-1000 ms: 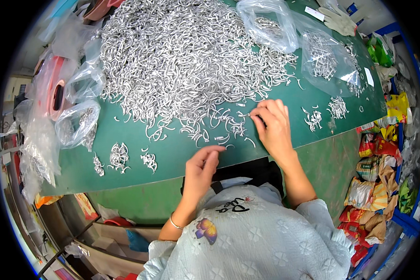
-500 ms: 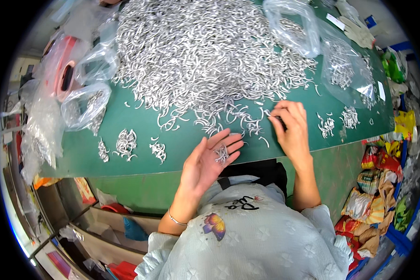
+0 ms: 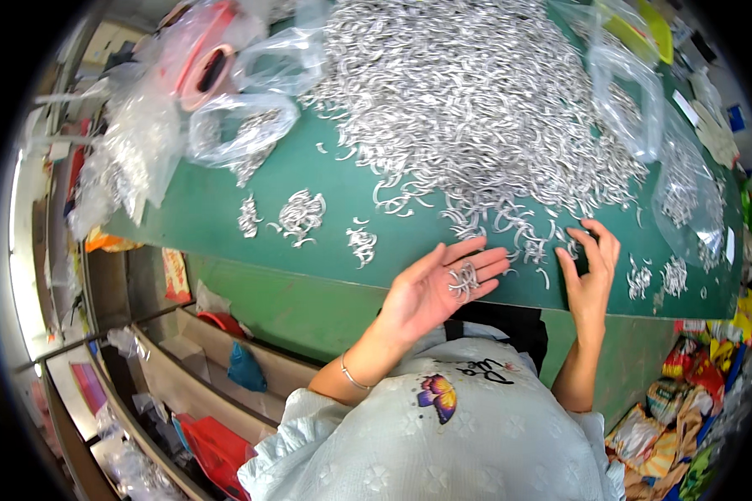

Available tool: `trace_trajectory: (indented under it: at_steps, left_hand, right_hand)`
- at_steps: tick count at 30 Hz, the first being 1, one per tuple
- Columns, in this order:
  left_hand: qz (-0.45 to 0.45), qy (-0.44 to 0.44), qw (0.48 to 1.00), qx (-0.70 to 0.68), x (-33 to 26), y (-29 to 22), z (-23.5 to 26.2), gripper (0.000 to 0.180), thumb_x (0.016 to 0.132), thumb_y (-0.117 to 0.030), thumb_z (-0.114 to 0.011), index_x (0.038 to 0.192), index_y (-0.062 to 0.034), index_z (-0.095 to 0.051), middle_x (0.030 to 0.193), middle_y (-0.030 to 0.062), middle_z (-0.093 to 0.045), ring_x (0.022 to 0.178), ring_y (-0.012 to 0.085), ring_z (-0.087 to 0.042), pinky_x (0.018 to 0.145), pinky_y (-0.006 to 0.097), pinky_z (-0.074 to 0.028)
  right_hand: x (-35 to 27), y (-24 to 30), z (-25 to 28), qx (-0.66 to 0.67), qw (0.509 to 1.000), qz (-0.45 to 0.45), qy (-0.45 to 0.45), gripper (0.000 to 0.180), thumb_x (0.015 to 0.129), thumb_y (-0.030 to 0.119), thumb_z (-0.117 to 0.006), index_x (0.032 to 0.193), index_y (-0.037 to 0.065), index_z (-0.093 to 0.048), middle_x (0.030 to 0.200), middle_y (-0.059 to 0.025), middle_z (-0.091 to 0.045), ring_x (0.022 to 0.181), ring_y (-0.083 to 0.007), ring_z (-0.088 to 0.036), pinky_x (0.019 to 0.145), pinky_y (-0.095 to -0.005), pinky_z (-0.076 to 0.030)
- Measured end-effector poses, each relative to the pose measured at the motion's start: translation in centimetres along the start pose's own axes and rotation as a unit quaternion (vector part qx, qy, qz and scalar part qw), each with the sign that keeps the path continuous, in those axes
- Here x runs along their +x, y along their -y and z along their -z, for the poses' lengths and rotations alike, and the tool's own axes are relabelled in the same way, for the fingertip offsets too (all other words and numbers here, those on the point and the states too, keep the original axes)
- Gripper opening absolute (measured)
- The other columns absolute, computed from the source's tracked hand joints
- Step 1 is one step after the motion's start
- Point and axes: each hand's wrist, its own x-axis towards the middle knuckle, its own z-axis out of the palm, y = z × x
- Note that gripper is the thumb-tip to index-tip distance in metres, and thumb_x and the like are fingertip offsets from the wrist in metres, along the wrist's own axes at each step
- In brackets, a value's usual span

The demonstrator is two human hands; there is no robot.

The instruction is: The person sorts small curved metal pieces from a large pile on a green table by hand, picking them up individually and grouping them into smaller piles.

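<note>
A big heap of small curved silver metal pieces covers the far middle of the green table. My left hand lies palm up at the table's near edge, with a small bunch of the metal pieces resting on its flat fingers. My right hand rests on the table to the right, fingertips touching loose pieces at the heap's near fringe. Three small sorted clusters lie on the table to the left of my hands.
Clear plastic bags holding more pieces lie at the far left and at the right. A pink roll sits at the far left. Open shelves stand below left. Colourful packets pile up at lower right.
My left hand has turned palm up and now carries a bunch of pieces. My right hand has stayed at the heap's near fringe. The camera has shifted a little to the right.
</note>
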Motion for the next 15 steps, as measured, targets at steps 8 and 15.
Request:
trace_trajectory:
  at_steps: [8,15]
  left_hand:
    - [-0.040,0.016,0.999,0.016,-0.8,-0.6,-0.1,0.056,0.102,-0.031,-0.039,0.144,0.0068,-0.034,0.152,0.0302,-0.028,0.142,0.0429,-0.030,0.115,0.052,-0.028]
    - [-0.051,0.033,0.996,0.067,-1.1,-0.7,0.7,0.048,0.098,-0.014,-0.050,0.141,0.0052,-0.042,0.144,0.0258,-0.044,0.130,0.0341,-0.048,0.106,0.045,-0.042]
  right_hand:
    - [-0.4,0.5,-0.6,0.002,1.000,-0.013,-0.013,0.028,0.076,0.006,-0.076,0.103,0.006,-0.066,0.125,-0.0097,-0.055,0.119,-0.0325,-0.047,0.102,-0.0427,-0.035]
    - [-0.2,1.3,-0.9,-0.003,0.999,-0.028,-0.018,0.031,0.079,0.005,-0.073,0.108,0.004,-0.065,0.127,-0.0125,-0.054,0.119,-0.0335,-0.047,0.102,-0.0433,-0.036]
